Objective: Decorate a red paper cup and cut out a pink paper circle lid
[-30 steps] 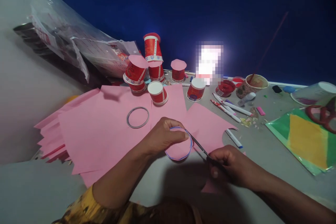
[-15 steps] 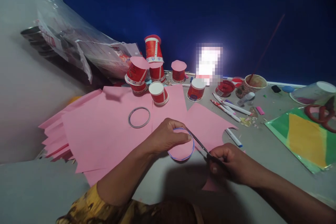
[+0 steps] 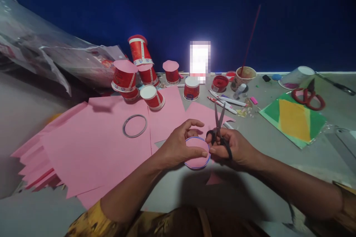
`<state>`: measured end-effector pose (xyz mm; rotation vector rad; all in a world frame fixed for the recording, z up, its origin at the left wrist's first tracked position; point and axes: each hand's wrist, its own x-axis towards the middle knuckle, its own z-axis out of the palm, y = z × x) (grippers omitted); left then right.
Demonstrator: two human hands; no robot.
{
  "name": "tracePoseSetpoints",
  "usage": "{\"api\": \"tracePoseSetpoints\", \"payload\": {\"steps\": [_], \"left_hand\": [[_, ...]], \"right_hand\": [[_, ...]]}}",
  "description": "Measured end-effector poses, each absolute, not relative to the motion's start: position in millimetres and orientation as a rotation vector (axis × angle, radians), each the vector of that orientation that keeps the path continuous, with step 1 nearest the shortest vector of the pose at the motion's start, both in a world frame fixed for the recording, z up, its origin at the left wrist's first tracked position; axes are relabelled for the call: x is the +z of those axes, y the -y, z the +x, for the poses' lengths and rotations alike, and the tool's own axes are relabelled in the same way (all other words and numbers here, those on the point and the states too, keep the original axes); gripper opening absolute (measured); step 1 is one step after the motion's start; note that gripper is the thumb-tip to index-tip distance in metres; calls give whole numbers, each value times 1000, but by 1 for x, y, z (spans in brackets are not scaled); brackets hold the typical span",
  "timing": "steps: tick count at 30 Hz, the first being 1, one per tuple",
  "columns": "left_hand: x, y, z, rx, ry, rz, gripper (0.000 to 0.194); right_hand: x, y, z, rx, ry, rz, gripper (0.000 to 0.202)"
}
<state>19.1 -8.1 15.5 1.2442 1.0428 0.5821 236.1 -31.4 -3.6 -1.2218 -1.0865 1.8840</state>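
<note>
A round pink paper disc (image 3: 196, 152) with a blue drawn outline is pinched in my left hand (image 3: 182, 144), thumb lying across its face. Black-handled scissors (image 3: 220, 124) are in my right hand (image 3: 236, 146), their blades pointing up and spread apart. My right fingertips are at the disc's right edge; whether they touch it I cannot tell. Beneath my hands, a pink scrap (image 3: 214, 179) lies on the table. Large pink paper sheets (image 3: 97, 144) spread out to the left, and a grey ring (image 3: 135, 126) rests on them.
Red paper cups (image 3: 152, 97), some topped with pink discs, stand behind the sheets. Markers (image 3: 226, 103), a red paint jar (image 3: 220, 83) and a cup with a brush (image 3: 244, 77) are at the back right. Red-handled scissors (image 3: 308, 98) lie on a green-and-yellow packet (image 3: 294, 118).
The scissors have come off the disc's edge and turned upward, with blades apart. My right hand has moved close to my left, whose index finger has lifted. The view has shifted right.
</note>
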Motion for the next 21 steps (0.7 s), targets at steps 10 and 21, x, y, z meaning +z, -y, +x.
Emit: {"api": "tracePoseSetpoints", "payload": {"steps": [10,21], "left_hand": [[11,6,17,733,-1099,1065,29],[24,2,9,780,-1139,933,30]], "right_hand": [[-6,32,243,1901,1203,-1283,51],[0,32,253,1935,1660,-1491,73]]}}
